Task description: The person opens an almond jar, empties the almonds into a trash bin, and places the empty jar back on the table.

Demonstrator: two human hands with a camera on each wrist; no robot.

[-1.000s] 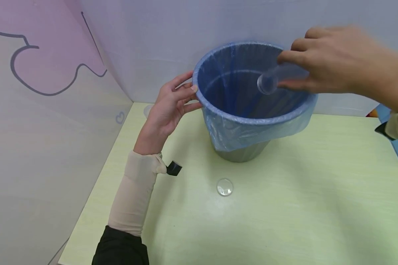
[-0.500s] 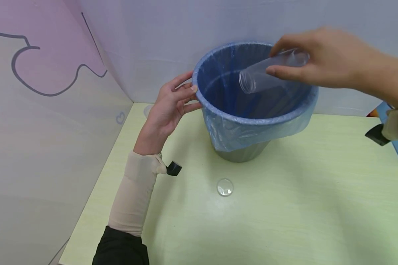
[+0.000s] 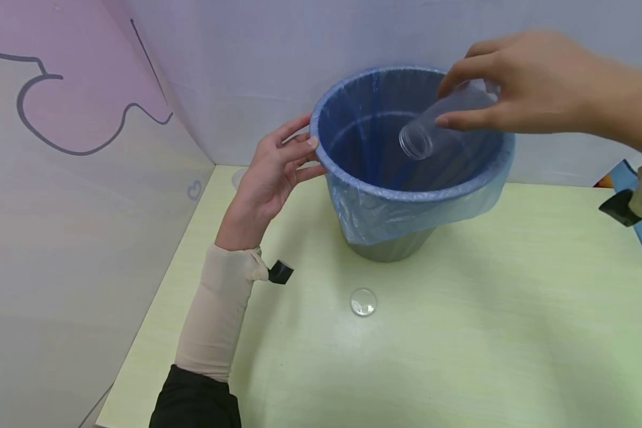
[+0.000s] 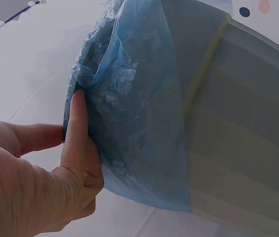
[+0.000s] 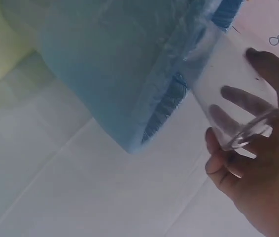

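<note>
A clear plastic cylindrical jar is in the grip of the right hand, whose thumb and fingers are clamped on opposite sides of its wall. The base end sits nearest the palm, and the ringed mouth slants down and to the left of the grip, within the outline of the bin's opening; the right wrist view shows some fingers through the clear wall. Whether the jar touches the bin lining I cannot tell. Just beneath and to the left of this grip stands a grey round tapered bin, lined with a thin blue translucent plastic bag that folds over the rim and hangs down outside. Across the opening from the jar, the left hand pinches the bagged rim, its thumb tip on the edge and its fingers against the side. Well below the right hand's grip, in front of the bin, a small clear round disc lies on the pale yellow-green table. Behind both grips rises a pale whitish-lilac backdrop; far to the left of the left hand is a panel with a pink patch and dark curved outlines. Back from the left grip, a beige sleeve carries a small black device, with a black cuff behind.
</note>
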